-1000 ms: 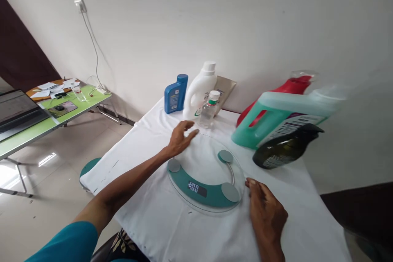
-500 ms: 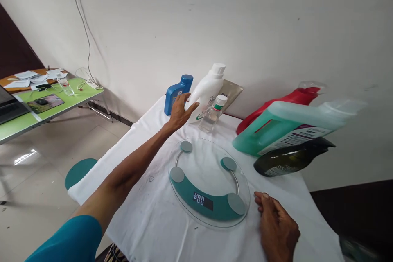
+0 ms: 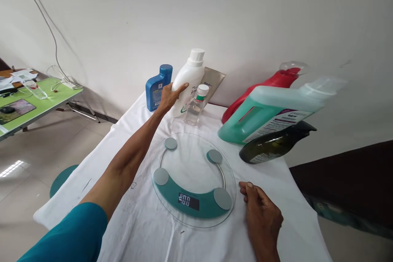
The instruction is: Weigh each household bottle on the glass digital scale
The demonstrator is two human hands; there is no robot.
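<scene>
Left hand touching white bottle

Six bottles stand or lie from eleven to two o'clock: blue bottle, white bottle, clear bottle, red jug, green jug, dark bottle; one scale at center.

white bottle: opaque plastic jug, white screw cap, built-in handle, green-marked label low on front | pose: upright, cap on | place: far end of the white-clothed table near the wall, between blue bottle and small clear bottle | contact: left hand on its side
</scene>
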